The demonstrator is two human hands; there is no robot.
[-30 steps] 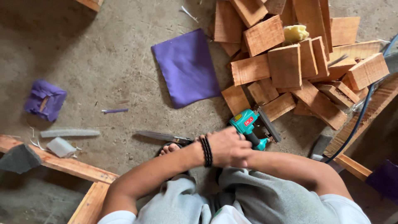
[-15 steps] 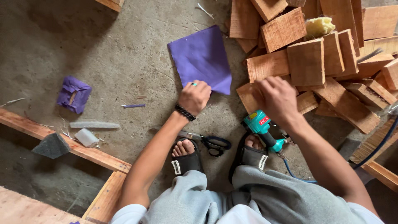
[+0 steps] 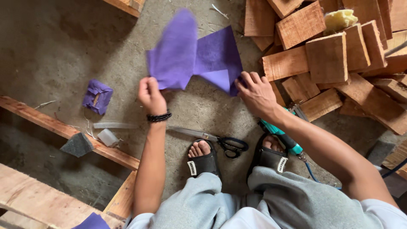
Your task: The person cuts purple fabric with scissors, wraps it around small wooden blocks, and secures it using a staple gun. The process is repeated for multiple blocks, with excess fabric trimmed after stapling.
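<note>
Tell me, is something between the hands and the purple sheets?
Nothing visible. The left hand already pinches one purple sheet, lifted and blurred. The right hand rests on the edge of the other sheet, flat on the floor.

A dusty concrete floor [image 3: 63,46] in flat daylight; rough-cut wooden blocks [image 3: 324,57] heaped at two o'clock, bare timber rails [image 3: 63,131] crossing at eight o'clock.
</note>
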